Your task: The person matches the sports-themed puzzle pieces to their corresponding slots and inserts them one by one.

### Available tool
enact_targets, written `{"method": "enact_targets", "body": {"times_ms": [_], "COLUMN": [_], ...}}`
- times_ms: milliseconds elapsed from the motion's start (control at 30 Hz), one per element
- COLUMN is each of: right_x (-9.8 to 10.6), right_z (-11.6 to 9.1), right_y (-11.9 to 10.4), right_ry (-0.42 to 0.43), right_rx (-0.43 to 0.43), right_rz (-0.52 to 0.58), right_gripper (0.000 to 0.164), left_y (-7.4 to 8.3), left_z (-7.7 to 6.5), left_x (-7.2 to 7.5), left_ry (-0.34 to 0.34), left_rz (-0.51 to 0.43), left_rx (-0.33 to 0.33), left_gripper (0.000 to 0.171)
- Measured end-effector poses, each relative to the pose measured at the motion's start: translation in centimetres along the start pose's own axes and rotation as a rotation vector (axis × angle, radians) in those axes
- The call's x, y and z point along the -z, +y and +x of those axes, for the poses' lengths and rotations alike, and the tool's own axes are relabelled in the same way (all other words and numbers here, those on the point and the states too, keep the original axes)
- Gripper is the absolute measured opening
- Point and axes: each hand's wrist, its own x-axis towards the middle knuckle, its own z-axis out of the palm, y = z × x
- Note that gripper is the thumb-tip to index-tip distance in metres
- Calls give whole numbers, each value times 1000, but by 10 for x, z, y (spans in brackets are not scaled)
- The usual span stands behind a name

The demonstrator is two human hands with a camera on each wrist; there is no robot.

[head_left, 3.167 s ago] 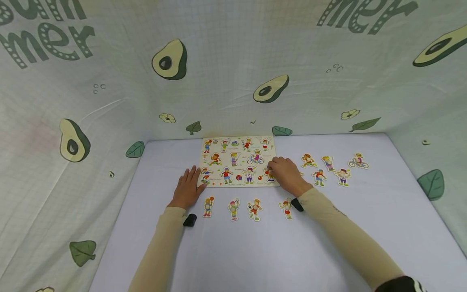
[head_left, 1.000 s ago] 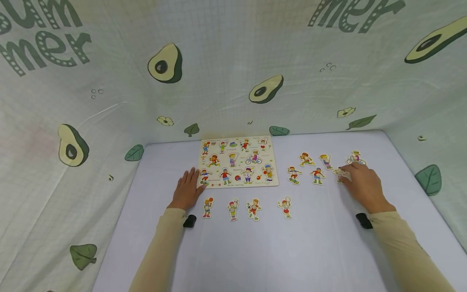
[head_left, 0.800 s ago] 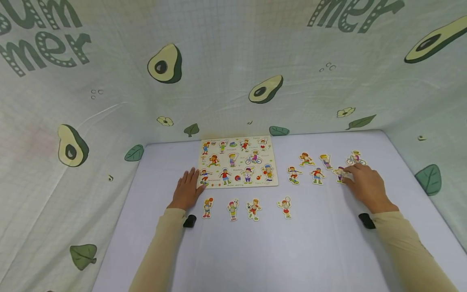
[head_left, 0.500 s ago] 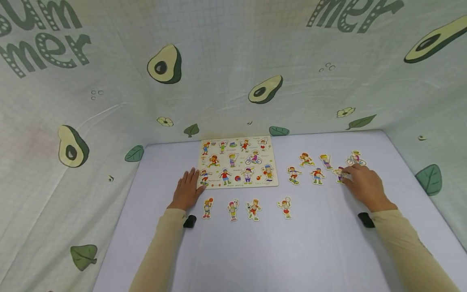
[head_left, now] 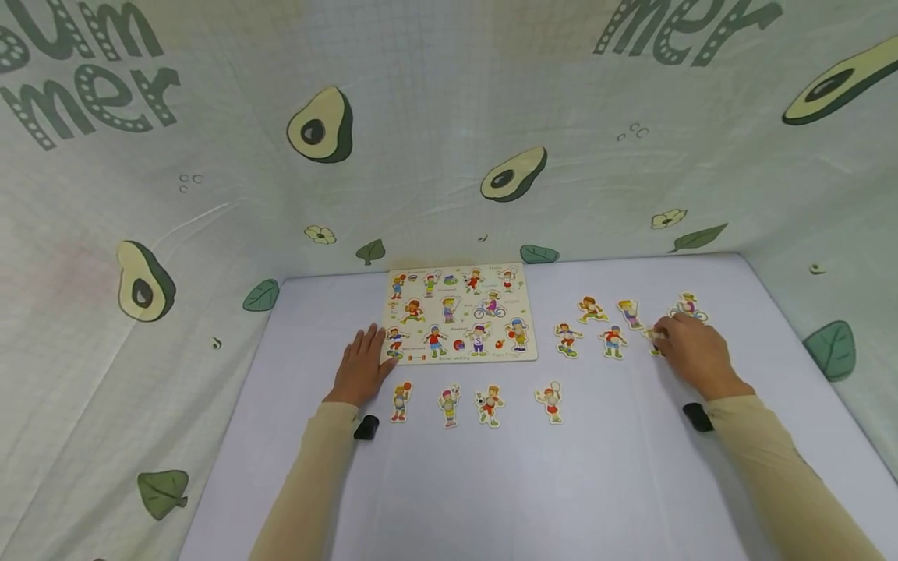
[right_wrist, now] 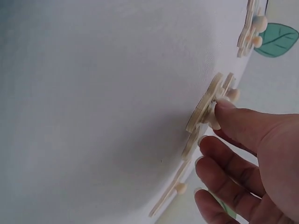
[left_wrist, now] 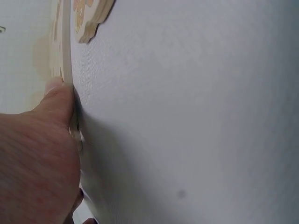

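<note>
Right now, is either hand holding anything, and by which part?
The right hand pinches a wooden puzzle piece, apparently by its knob. The left hand rests at a corner of the puzzle board, holding nothing.

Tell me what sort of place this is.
Probably a makeshift indoor play or filming corner: a smooth white table walled by pale avocado-printed hanging sheeting, with a beige rectangular wooden puzzle board on it.

Head view: lighting even and diffuse; faint shadows edge both sleeves (head_left: pixel 309 475) on the pale table (head_left: pixel 519 491). Avocado print (head_left: pixel 838 82) at upper right appears stretched. Lettering on the board (head_left: pixel 433 312) is soft. Wrist views: dimmer, greyish; blurred shadows beneath left hand (left_wrist: pixel 39 163) and right hand (right_wrist: pixel 280 154).
</note>
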Motion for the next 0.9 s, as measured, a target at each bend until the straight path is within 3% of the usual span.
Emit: {"method": "enact_targets", "body": {"times_ms": [200, 400, 567, 733, 900], "right_x": [-3, -2, -1, -1, 2], "right_z": [3, 2, 0, -1, 1], "right_y": [2, -3, -11, -22, -39], "right_ry": [15, 24, 41, 118, 82], "right_rx": [19, 14, 26, 87, 87], "right_rz": [0, -24, -43, -22, -30], "right_gripper": [14, 15, 19, 17, 21], "left_y": [0, 2, 2, 1, 4], "left_z": [1, 0, -2, -3, -6], "left_x": [1, 3, 3, 3, 6], "left_ry": [-29, -13, 2, -2, 8], "left_rz": [19, 14, 6, 8, 1], "left_rx": [4, -6, -9, -11, -17], "left_gripper": [74, 74, 72, 72, 71]}}
